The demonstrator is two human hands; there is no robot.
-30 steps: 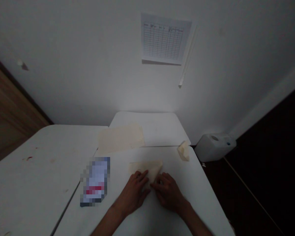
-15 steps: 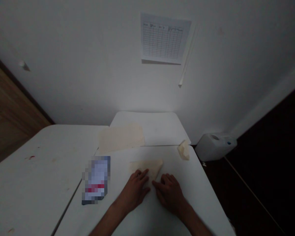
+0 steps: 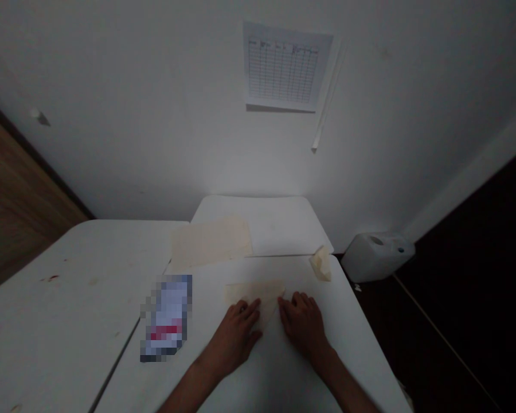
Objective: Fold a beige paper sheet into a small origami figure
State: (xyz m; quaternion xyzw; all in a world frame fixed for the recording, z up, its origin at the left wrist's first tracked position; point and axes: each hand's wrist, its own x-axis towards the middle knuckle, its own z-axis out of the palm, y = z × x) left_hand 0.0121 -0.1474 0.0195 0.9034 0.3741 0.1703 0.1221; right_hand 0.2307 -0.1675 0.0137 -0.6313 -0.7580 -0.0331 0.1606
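Observation:
A thin cream sheet (image 3: 253,290) lies on the white table, with a slanting fold along its right side. My left hand (image 3: 239,330) rests on the sheet's lower left part, fingers stretched out and thumb apart. At the sheet's right edge is my right hand (image 3: 301,324), its index fingertip touching the slanted fold near the upper right corner. The other fingers of that hand are bent, and neither hand lifts the sheet. A folded cream piece (image 3: 321,265) sits farther right. Another flat cream sheet (image 3: 210,242) lies behind, to the left.
A blurred blue-white packet-like item (image 3: 167,315) lies left of my hands. A second white table (image 3: 81,304) adjoins on the left. Beyond the right edge stands a white plastic jerrycan (image 3: 378,255). On the wall behind hangs a printed chart (image 3: 281,69).
My right hand has moved up and slightly right along the sheet's slanted edge. My left hand stays pressed on the sheet in nearly the same place.

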